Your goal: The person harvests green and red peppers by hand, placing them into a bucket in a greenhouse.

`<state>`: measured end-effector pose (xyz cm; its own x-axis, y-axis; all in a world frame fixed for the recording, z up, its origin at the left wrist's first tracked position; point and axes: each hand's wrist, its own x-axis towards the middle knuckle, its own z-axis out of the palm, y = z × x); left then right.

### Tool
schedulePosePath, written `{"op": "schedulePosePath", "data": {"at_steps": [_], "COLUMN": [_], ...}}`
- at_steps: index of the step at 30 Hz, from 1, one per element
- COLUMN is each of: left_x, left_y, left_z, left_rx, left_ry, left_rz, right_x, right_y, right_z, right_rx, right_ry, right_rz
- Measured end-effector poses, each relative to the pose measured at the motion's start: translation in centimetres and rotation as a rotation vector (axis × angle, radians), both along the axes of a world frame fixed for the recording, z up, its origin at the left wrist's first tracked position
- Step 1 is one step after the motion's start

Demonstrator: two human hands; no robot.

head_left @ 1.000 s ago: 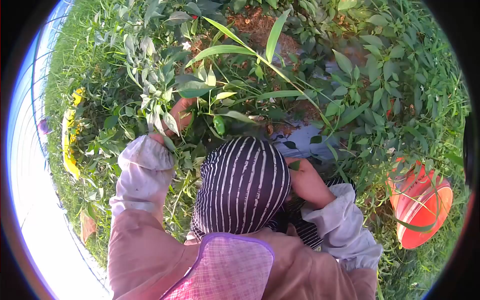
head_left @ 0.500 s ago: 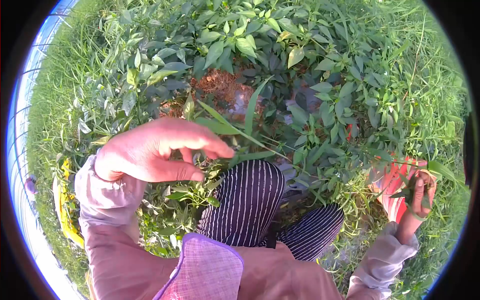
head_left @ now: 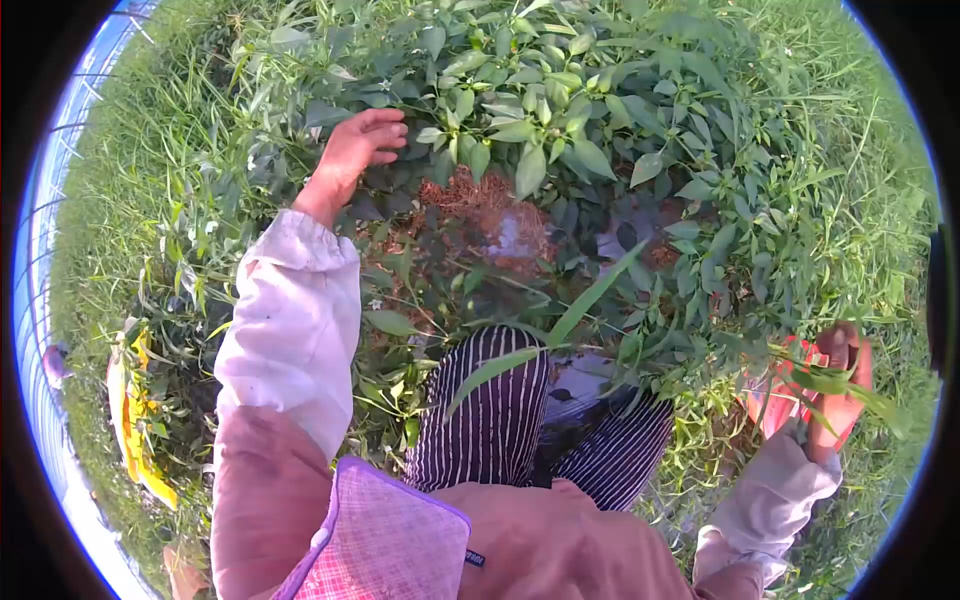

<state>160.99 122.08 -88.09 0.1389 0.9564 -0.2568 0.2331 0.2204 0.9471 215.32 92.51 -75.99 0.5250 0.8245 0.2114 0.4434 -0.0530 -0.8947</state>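
Note:
Up at the pepper plants (head_left: 540, 110), my left hand (head_left: 358, 155) reaches in from the left, its fingers stretched out and a little bent with nothing in them. Its fingertips are right at the leaves, above a patch of brown dry mulch (head_left: 470, 195). Off to the right, my right hand (head_left: 843, 385) is closed around a bunch of grass (head_left: 825, 380), whose blades stick out on both sides. Behind that hand is a red-and-white bag (head_left: 772, 395), partly hidden. One long grass blade (head_left: 590, 300) crosses in front of my knees.
My knees in striped trousers (head_left: 480, 410) are bent close to the plants. Tall grass (head_left: 130, 220) grows on both sides. A yellow-and-white wrapper or bag (head_left: 140, 420) lies at the left. Blue-white sheeting or netting (head_left: 45, 400) runs along the left edge.
My left hand has moved forward and up, from over my knee to the plants' leaves. My right hand stays at the right with the grass; the long blade has shifted down.

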Motion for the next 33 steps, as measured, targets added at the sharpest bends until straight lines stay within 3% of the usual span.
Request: {"op": "schedulePosePath", "data": {"at_steps": [1, 2, 5, 9, 11, 12, 13, 14, 15, 17, 21, 24, 28, 30, 33], "left_x": [-1.8, -3.5, -8.4, -12.9, -13.7, -13.8, -13.1, -11.9, -10.9, -10.5, -11.3, -9.6, -8.0, -7.8, -7.6], "left_y": [-0.2, -0.7, -2.7, -4.6, -6.0, -7.3, -8.9, -10.8, -12.5, -15.4, -19.4, -22.8, -26.2, -26.9, -27.1], "left_z": [0.7, 1.4, 2.6, 1.8, 0.9, 0.7, 1.0, 1.4, 1.5, 0.4, -2.4, -4.1, -6.0, -6.8, -6.4], "left_rx": [0.023, 0.024, 0.035, 0.133, 0.200, 0.278, 0.499, 0.481, 0.461, 0.372, 0.394, 0.338, 0.319, 0.363, 0.364], "left_ry": [-0.039, -0.024, -0.104, 0.084, 0.159, 0.307, 0.815, 0.961, 1.106, 1.137, 0.978, 0.883, 0.752, 0.749, 0.777], "left_rz": [0.066, 0.091, 0.158, 0.062, 0.080, 0.036, -0.034, -0.025, -0.016, 0.079, 0.327, 0.402, 0.457, 0.452, 0.405], "right_x": [-5.8, -11.1, -20.3, -27.5, -29.9, -31.0, -32.0, -32.9, -34.0, -35.7, -40.5, -42.9, -46.0, -47.7, -49.0], "right_y": [2.3, 5.1, 11.3, 18.5, 21.1, 22.1, 22.8, 23.4, 24.0, 24.4, 26.6, 28.8, 29.7, 29.2, 28.7], "right_z": [-0.9, -0.4, -3.8, -10.5, -13.8, -15.3, -16.8, -17.9, -18.8, -19.5, -21.4, -26.3, -29.5, -28.4, -27.0], "right_rx": [-0.054, -0.038, -0.189, -0.343, -0.484, -0.487, -0.369, -0.252, -0.383, -0.583, -0.626, -0.641, -0.420, -0.559, -0.736], "right_ry": [-0.164, -0.417, -0.113, -0.005, 0.020, 0.022, -0.042, -0.103, 0.030, 0.527, 0.745, 0.570, 0.718, 0.215, 0.088], "right_rz": [0.120, 0.413, 0.818, 1.022, 1.241, 1.260, 1.304, 1.342, 1.318, 1.233, 1.214, 1.265, 1.281, 1.229, 1.194]}}
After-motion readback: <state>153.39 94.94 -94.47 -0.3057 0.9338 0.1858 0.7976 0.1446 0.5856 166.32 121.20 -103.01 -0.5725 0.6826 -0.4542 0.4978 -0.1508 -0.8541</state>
